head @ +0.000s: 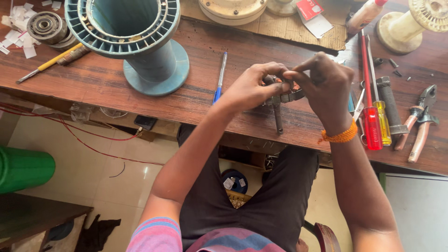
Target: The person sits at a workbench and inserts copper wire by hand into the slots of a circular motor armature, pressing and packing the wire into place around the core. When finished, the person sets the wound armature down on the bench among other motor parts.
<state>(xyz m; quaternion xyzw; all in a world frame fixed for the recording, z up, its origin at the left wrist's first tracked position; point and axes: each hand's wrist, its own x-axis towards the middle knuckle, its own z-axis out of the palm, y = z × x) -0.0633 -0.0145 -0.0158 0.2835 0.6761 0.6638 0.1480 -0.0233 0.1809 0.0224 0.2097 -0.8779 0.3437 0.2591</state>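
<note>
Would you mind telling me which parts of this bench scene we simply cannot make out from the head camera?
- Small metal part: mostly covered by the left hand and right hand; its shape is unclear.
- Cream spool: cut off by the top edge.
- Small screws: too small to tell apart.
- Teal spool: top cropped.

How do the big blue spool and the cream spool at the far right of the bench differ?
The blue spool is much larger than the cream spool. The blue spool stands upright on one flange, showing its hollow core; the cream spool lies tilted, its flange facing sideways. The blue spool sits left of the left hand, the cream spool beyond the right hand. Both look empty of wire and rest on the wooden bench.
</note>
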